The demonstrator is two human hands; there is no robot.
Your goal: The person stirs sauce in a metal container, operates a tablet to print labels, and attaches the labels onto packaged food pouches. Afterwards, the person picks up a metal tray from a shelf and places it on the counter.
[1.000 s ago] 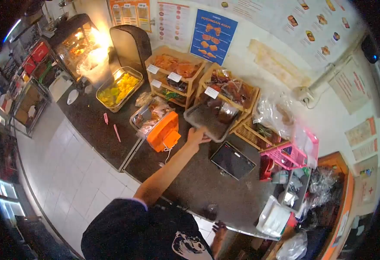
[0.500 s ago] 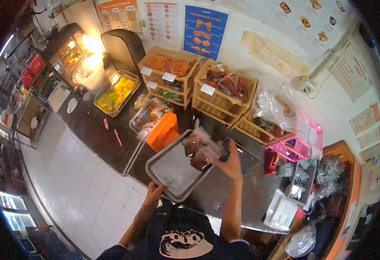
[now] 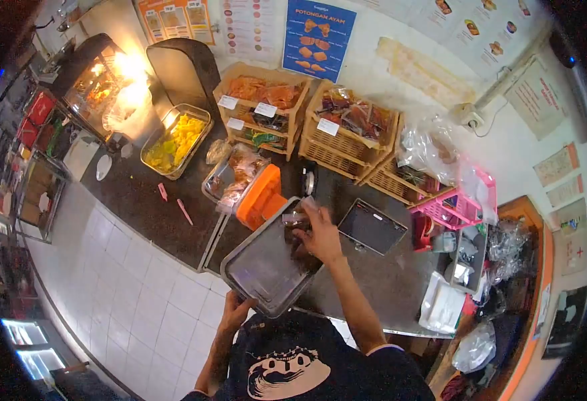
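Note:
My left hand [image 3: 237,309] is shut on the near left corner of a grey metal tray [image 3: 257,271], which is tilted above the counter. My right hand [image 3: 319,237] reaches over the tray's far end, its fingers curled around small clear plastic packets [image 3: 295,218] with dark contents. The hand covers most of these packets, so how many it grips is hidden. Just beyond the tray stands an orange container [image 3: 261,197]. To the right of my right hand, a dark tablet-like device [image 3: 372,227] lies on the counter.
Behind stand tan baskets [image 3: 337,150] of packets and a pink basket [image 3: 450,224]. A pan of yellow pieces [image 3: 176,140] sits near a lit display case [image 3: 106,90]. Two pink items [image 3: 184,211] lie on the dark counter [image 3: 153,214]. White packaging [image 3: 442,304] rests at the right edge.
My right hand has moved left, from beside the tray's right edge to over its far end, bringing the packets along. The dark device is now uncovered. My left hand still holds the tray.

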